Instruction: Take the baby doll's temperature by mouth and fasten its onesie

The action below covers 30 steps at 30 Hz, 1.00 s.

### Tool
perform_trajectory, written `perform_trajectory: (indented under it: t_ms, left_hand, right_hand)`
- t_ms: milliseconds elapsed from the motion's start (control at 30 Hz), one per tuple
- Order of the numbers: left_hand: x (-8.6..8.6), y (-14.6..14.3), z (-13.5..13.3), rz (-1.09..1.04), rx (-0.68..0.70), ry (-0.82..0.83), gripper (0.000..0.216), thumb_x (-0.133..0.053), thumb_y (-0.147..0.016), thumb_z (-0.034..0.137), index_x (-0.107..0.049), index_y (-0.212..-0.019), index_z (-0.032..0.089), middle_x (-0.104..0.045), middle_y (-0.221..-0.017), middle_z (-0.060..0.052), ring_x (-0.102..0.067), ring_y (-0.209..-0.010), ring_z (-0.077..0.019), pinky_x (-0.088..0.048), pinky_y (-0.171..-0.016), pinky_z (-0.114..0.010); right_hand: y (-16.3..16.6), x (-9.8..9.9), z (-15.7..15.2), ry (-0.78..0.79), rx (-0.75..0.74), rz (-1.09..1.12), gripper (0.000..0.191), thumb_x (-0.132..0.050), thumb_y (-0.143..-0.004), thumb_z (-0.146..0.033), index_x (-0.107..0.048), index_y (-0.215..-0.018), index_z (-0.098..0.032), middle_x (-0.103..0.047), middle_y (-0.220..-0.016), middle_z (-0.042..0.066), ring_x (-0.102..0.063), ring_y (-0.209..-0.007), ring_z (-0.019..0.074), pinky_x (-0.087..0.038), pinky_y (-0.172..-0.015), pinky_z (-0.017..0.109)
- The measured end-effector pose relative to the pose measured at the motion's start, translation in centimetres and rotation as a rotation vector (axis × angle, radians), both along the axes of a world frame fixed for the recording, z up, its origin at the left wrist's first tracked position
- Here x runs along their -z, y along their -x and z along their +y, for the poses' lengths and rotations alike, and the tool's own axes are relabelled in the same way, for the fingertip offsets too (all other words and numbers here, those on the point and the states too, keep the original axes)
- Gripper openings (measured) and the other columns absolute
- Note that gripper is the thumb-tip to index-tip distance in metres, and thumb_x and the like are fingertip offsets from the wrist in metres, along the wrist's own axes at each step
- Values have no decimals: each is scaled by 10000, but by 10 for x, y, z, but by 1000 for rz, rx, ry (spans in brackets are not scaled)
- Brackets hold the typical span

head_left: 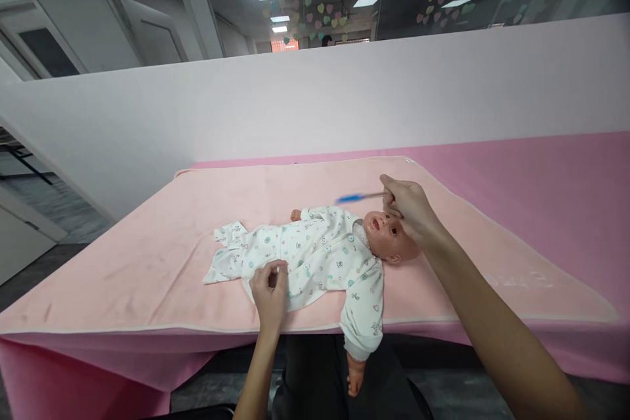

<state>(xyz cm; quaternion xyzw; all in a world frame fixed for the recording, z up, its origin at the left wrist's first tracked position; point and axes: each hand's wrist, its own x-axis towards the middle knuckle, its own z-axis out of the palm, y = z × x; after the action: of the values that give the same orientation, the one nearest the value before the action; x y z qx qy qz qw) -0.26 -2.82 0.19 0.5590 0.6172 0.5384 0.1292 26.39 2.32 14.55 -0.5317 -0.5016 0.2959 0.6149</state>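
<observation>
A baby doll (377,239) in a white printed top and trousers lies on its back, head toward the right. One of its arms (364,321) hangs over the front edge of the table. My right hand (407,205) is closed around a thin stick with a blue end (352,198), held above the doll's head and chest. The stick is blurred, so its exact kind is unclear. At the doll's waist, my left hand (270,289) has thumb and fingers pinched together against the clothes (310,256). What lies between those fingertips cannot be made out.
A peach towel (162,243) lies under the doll, over a pink tablecloth (556,197). Behind the table runs a low white wall (315,105), with a glass pane above it. The table's front edge is close to my legs.
</observation>
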Motion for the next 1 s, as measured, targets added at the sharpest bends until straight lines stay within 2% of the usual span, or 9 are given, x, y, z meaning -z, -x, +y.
perform_trajectory:
  t_ms: [133,333,533,800,1000]
  left_hand:
    - [-1,0,0,-6,1,-2,207,-529,-770,372,-648,-780,204,-556,-678,-3,-503,-648,-141,-407,-621,-258]
    - [-2,0,-1,-7,14,-30,202,-530,-763,370,-647,-767,205,-533,-645,4,-493,-620,-139,-401,-604,-256]
    - [1,2,1,2,17,-59,213,-524,-752,378,-645,-767,203,-532,-631,5,-487,-616,-140,-396,-615,-262]
    - [0,0,0,-18,10,-52,191,-515,-749,345,-645,-767,207,-533,-638,5,-491,-636,-140,-394,-628,-257]
    - [0,-1,-2,-24,14,-61,178,-518,-743,324,-649,-770,207,-535,-639,6,-490,-630,-139,-394,-630,-261]
  right_hand:
    - [0,-1,-2,74,-68,141,409,-546,-765,-411,-377,-466,-191,-255,-357,-87,-197,-313,30,-163,-333,200]
    - [4,-9,-16,64,-18,208,411,-555,-778,-370,-370,-463,-181,-267,-365,-85,-205,-306,18,-150,-327,186]
    - [5,-19,-26,180,-231,420,396,-535,-794,-339,-321,-494,-194,-249,-355,-93,-187,-297,23,-177,-313,180]
    - [8,-19,-24,133,-59,274,386,-543,-783,-331,-344,-484,-191,-266,-352,-91,-197,-294,17,-149,-309,174]
    - [9,-15,-32,173,-125,288,370,-573,-760,-355,-362,-503,-193,-267,-359,-98,-195,-299,18,-148,-308,169]
